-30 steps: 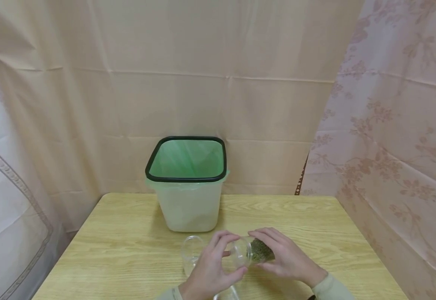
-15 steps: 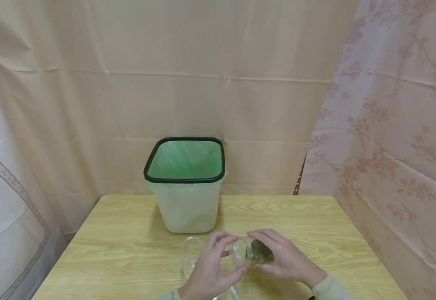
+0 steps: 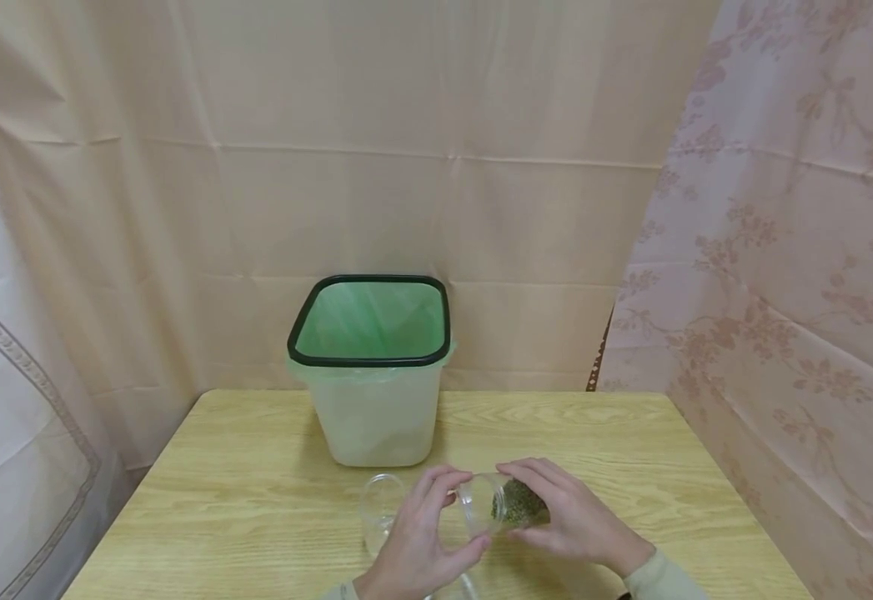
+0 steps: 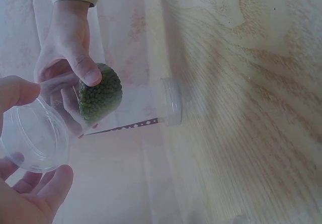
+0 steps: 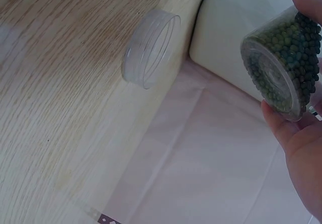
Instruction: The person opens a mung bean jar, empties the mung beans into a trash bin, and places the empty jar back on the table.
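Observation:
My left hand grips a clear round plastic container between thumb and fingers, tilted on its side. In the left wrist view this container looks empty. On the right, my right hand holds a clear plastic jar of green mung beans, also tipped over, its base facing the right wrist camera. The left container sits close by the jar's mouth end; whether they touch, I cannot tell. My fingers hide part of both.
A clear cup-like container stands left of my left hand. Another clear piece shows at the bottom edge. In the right wrist view, a shallow clear ring-shaped piece rests on the wooden table. Behind stands a green-lined bin.
My left hand and its container have shifted very slightly left, away from the bean jar. The right hand stays almost still. The head view has moved a little.

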Demonstrator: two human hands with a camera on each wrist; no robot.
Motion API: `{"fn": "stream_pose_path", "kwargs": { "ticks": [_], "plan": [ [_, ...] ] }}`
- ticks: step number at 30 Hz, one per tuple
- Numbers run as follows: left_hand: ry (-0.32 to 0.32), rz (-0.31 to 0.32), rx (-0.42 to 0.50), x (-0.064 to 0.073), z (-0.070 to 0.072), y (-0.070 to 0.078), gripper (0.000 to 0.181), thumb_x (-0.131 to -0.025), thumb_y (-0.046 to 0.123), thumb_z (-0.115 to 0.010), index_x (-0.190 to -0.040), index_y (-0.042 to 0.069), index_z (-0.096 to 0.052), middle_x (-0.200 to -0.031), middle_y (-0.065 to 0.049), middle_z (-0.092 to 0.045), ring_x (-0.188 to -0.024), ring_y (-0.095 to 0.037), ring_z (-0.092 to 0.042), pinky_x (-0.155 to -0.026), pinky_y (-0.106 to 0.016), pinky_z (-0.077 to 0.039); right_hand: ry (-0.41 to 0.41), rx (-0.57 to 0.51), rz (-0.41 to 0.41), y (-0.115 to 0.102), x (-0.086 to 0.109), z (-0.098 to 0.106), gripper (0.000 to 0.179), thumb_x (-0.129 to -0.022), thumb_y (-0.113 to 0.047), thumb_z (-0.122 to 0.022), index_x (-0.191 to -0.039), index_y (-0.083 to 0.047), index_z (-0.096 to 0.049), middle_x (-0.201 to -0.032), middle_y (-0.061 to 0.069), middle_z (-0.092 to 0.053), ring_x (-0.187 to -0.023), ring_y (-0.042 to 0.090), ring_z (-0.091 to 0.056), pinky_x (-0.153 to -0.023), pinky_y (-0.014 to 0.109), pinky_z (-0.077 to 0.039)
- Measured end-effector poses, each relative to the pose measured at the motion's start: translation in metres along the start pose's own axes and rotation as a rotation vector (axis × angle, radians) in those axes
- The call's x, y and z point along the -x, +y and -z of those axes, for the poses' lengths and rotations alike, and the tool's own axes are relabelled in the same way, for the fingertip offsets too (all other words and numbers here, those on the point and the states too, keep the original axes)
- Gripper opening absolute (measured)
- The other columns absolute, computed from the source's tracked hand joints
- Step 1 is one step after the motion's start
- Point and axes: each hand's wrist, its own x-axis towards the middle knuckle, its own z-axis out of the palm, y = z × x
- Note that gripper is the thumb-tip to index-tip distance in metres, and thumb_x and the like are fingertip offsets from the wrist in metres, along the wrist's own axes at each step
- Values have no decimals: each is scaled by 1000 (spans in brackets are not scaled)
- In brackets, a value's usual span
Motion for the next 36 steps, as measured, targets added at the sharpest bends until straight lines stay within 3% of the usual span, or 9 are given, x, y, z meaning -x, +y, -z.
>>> {"fn": "stream_pose_path", "kwargs": {
  "ticks": [6, 16, 30, 36],
  "plan": [
    [-9, 32, 41, 2, 0, 2, 71, -85, 20, -83, -142, -1, -47, -138, -11, -53, -112, -27, -60, -87, -29, -57, -5, -34, -16, 0, 0, 3, 88, -67, -24, -96, -144, -11, -54, -134, -1, -58, -113, 19, -62, -86, 40, -58],
    [-31, 132, 74, 8, -1, 1, 64, -88, 31, -81, -137, 4, -51, -130, -5, -60, -111, -23, -64, -86, -32, -58, -5, -41, -14, 1, 2, 4, 86, -70, -24, -95, -144, -8, -53, -135, 0, -58, -113, 21, -62, -86, 41, -58],
    [-39, 161, 93, 10, -4, -1, 66, -90, 33, -79, -138, -1, -49, -132, -15, -62, -112, -33, -66, -79, -29, -59, -10, -51, -30, 0, 1, 5, 83, -70, -25, -94, -142, -8, -55, -134, 0, -59, -111, 20, -62, -84, 39, -58],
    [-34, 124, 93, 11, -5, -1, 66, -91, 27, -79, -140, -1, -46, -132, -15, -61, -113, -31, -65, -75, -27, -59, -10, -51, -31, 1, 1, 5, 85, -73, -28, -93, -146, -13, -52, -134, 0, -58, -111, 20, -63, -84, 38, -58]
  ]
}}
